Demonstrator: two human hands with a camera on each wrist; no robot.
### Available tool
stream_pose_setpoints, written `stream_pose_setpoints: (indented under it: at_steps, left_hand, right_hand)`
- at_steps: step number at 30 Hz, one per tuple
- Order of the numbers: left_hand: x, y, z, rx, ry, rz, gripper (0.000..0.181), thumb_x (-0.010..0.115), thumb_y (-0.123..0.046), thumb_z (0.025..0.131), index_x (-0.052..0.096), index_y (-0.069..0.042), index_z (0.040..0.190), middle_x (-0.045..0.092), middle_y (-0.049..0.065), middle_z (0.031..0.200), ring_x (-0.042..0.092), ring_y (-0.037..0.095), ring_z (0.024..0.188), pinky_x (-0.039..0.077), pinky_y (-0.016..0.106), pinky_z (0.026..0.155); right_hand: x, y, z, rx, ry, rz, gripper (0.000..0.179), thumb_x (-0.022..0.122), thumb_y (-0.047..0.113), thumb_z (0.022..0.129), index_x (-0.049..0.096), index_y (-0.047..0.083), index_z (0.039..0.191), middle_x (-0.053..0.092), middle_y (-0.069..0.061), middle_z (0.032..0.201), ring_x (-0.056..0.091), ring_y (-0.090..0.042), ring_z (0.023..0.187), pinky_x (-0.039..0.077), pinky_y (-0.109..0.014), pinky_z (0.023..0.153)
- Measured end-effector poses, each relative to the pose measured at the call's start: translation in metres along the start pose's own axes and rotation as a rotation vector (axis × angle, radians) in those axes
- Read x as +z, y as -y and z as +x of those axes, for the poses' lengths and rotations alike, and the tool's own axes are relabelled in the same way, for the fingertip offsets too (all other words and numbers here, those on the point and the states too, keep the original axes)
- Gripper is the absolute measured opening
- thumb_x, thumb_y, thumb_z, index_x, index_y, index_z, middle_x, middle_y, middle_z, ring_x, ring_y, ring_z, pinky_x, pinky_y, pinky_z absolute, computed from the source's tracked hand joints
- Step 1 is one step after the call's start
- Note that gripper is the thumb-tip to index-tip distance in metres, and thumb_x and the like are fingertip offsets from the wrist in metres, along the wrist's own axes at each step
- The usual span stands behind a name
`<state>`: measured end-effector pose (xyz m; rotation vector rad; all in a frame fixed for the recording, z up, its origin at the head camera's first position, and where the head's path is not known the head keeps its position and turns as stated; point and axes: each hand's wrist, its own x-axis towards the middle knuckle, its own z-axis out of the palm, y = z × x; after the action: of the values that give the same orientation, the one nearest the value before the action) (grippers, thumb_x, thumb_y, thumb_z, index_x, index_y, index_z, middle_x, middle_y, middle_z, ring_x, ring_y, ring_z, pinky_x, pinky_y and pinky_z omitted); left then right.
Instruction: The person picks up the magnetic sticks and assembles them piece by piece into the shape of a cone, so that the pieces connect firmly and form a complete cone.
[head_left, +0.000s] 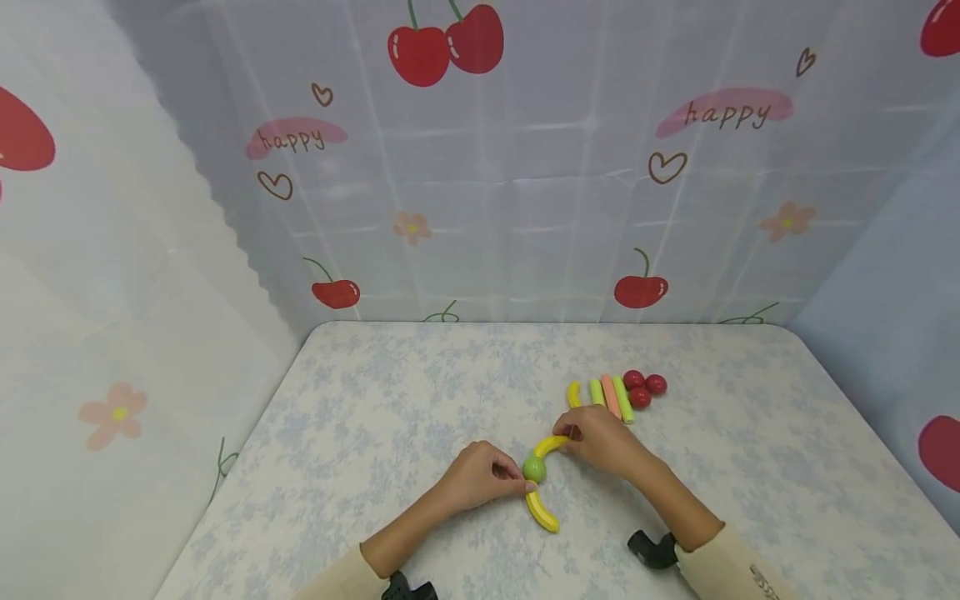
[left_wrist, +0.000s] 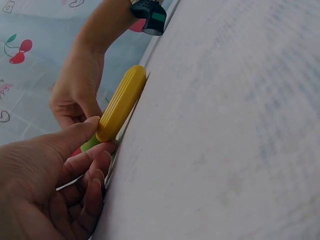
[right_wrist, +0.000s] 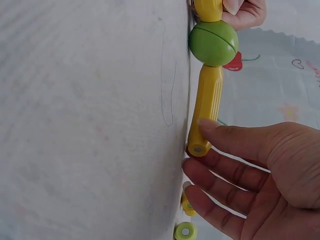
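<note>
A green ball [head_left: 535,468] sits between two curved yellow rods, touching an end of each in the right wrist view. My left hand [head_left: 480,477] pinches the nearer yellow rod [head_left: 543,512] by its end beside the ball, thumb on top; the left wrist view shows this rod [left_wrist: 122,102] extending from the fingertips. With thumb and fingers, my right hand [head_left: 600,437] holds the farther yellow rod [right_wrist: 206,102] near its outer end, where a round metal disc shows. In the left wrist view, the left hand mostly hides the green ball.
Behind the right hand lie another yellow rod [head_left: 573,393], two light-green sticks [head_left: 622,400] and an orange stick [head_left: 611,395]. Three red balls [head_left: 640,397] are grouped to their right. The table [head_left: 360,417] has a pale floral cover, with printed curtains [head_left: 480,208] around it.
</note>
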<state>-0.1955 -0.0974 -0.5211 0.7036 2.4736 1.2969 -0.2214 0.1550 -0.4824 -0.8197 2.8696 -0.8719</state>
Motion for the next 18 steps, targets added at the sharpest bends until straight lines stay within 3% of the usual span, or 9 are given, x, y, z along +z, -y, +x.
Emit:
stream_pose_setpoints:
  at_steps: [5,10,13,18]
  left_hand:
    - [-0.003,-0.004,-0.001,-0.001,0.037,-0.013,0.02,0.084,-0.038,0.085,0.082,-0.02,0.075,0.069,-0.013,0.064,0.051,0.002,0.051,0.042,0.018,0.049]
    - [-0.01,-0.002,-0.001,-0.006,0.044,-0.086,0.029,0.081,-0.037,0.088,0.077,-0.013,0.071,0.067,0.0,0.059,0.054,0.008,0.046,0.046,0.022,0.044]
    - [-0.012,0.001,0.0,-0.033,0.016,-0.149,0.027,0.08,-0.036,0.089,0.072,-0.01,0.086,0.067,0.005,0.064,0.058,0.014,0.045,0.051,0.027,0.043]
    - [-0.009,0.004,0.001,-0.051,-0.003,-0.187,0.031,0.081,-0.036,0.089,0.072,-0.015,0.11,0.07,0.002,0.077,0.056,0.014,0.044,0.05,0.027,0.042]
  right_hand:
    - [0.002,-0.001,0.0,-0.009,0.0,0.036,0.018,0.084,0.002,0.082,0.078,0.01,0.096,0.071,0.006,0.086,0.057,-0.005,0.073,0.051,-0.023,0.067]
    - [0.005,-0.002,0.001,-0.028,-0.008,0.069,0.018,0.084,0.002,0.082,0.077,0.008,0.097,0.072,0.003,0.088,0.058,-0.005,0.075,0.053,-0.024,0.067]
    - [0.006,-0.002,0.002,-0.013,-0.006,0.074,0.018,0.084,0.003,0.082,0.077,0.009,0.097,0.072,0.004,0.088,0.059,-0.005,0.075,0.052,-0.023,0.068]
    - [0.007,-0.002,0.002,-0.032,-0.003,0.097,0.017,0.083,0.002,0.082,0.077,0.008,0.097,0.072,0.003,0.088,0.06,-0.006,0.075,0.053,-0.023,0.068]
